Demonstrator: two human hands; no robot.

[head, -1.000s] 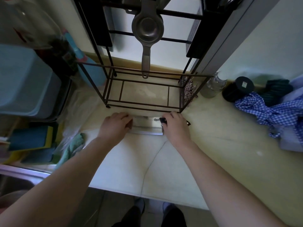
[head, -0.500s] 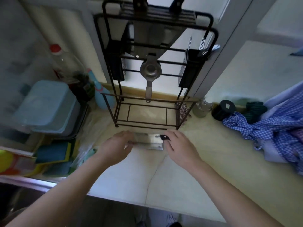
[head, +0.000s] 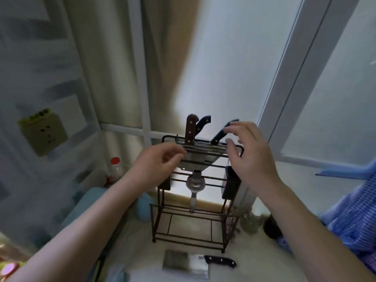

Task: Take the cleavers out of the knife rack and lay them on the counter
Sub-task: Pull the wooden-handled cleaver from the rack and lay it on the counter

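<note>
Fingers (head: 234, 130) of the right hand (head: 251, 159) are spread wide and empty, their tips just beside the black handle at the right (head: 220, 133) of the rack top, not closed on it. The left hand (head: 157, 163) is loosely curled with nothing in it, its fingertips near the left end of the rack's top rail; whether they touch the wire cannot be told.

The counter (head: 254, 261) runs pale along the bottom, with open surface in front of the rack and to the right of the laid knife. On it stands the knife rack (head: 190, 224), a dark wire frame backed close against the window wall; its lowest shelf is an open grid. A blue checked cloth (head: 354, 220) crowds the right edge, and a pale blue bin (head: 85, 204) sits at the left.

One cleaver on the counter (head: 186, 264) lies flat in front of the rack's feet, its black handle pointing right. In the top slots a broad steel blade (head: 195, 159) hangs down, with a brown handle (head: 190, 129) and a second black handle (head: 202, 124) rising above. A metal squeezer (head: 195, 185) hangs below. A dark side cup (head: 232, 186) is fixed at the right post; its contents are hidden.
</note>
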